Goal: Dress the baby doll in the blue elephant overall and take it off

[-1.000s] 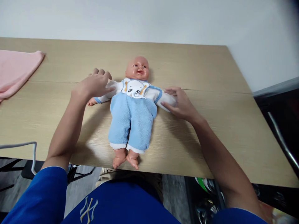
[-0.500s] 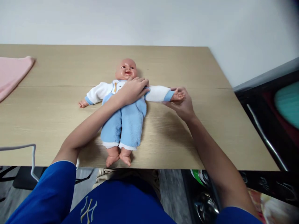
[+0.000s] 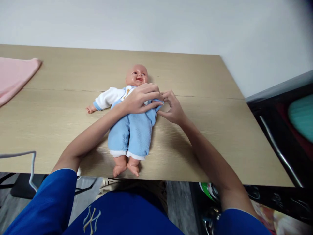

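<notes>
A baby doll point(image 3: 137, 75) lies face up on the table, dressed in a white-sleeved top and light blue overalls point(image 3: 139, 127). Across its chest reaches my left hand point(image 3: 143, 99), fingers and thumb closed on the blue edge of the overalls by the armhole. My right hand point(image 3: 172, 107) is at that same armhole, curled with fingertips and thumb closed at the blue cloth. The doll's arm on this side is out of sight, behind my hands or within the clothing. Its other white sleeve point(image 3: 110, 97) stretches out to the left.
A pink cloth point(image 3: 17, 78) lies at the left of the wooden table point(image 3: 195, 75). A pale bent tube point(image 3: 33, 166) stands at the near left edge. To the right is a dark item with a metal bar point(image 3: 281, 151) and a teal shape point(image 3: 303, 112).
My right hand has let go of the doll's outstretched hand and moved left to the armhole. The white sleeve on that side no longer shows. The view has shifted slightly.
</notes>
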Demonstrator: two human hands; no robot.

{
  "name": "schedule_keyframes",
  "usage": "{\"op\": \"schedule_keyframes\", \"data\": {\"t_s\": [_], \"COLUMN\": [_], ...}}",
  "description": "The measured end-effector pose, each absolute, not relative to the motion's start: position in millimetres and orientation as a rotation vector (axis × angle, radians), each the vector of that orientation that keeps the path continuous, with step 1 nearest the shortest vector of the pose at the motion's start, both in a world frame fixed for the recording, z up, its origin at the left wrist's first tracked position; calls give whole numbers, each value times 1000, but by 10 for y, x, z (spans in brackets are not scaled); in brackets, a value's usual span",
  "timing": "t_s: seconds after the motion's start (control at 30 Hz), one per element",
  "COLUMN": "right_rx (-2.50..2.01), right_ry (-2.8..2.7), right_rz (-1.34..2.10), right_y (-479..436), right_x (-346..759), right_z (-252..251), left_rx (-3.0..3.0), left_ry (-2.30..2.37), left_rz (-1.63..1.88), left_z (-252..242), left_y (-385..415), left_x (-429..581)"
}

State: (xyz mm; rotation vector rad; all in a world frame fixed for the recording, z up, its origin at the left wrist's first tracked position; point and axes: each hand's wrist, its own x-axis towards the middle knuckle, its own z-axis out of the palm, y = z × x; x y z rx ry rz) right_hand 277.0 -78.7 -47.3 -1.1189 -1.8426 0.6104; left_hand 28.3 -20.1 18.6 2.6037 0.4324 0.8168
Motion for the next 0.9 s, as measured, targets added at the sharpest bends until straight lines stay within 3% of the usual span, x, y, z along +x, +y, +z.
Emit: {"op": "schedule_keyframes", "data": {"t_s": [0.17,0.57,0.9], "right_rx": [-1124,-1186,-1171], "right_ry": [-1928,-1816,-1273], "right_rz": [542,477,928], "right_y": [-919,-1028,-892], "right_x": [2837,2611,2605], "right_z": [-457,-495,-802], "left_rx": [2294,1867,2470], "left_ry": [460,543,780], "left_rz": [915,764,743], "left_z": [224,-5,30], "left_y": [-181,81,-5], "left_x": [362,514,421]}}
